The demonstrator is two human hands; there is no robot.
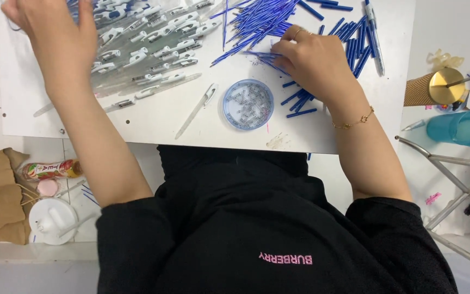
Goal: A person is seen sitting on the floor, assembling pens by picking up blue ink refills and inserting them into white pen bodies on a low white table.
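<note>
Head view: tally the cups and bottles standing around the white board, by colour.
Teal cup: 1
Brown cup with gold lid: 1
White lidded cup: 1
Red-and-yellow bottle: 1
Total: 4

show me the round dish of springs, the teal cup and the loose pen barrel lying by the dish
round dish of springs (229, 111), head view, on its blue rim
teal cup (452, 128), head view, on its side wall
loose pen barrel (194, 111), head view, on mid-shaft
</note>
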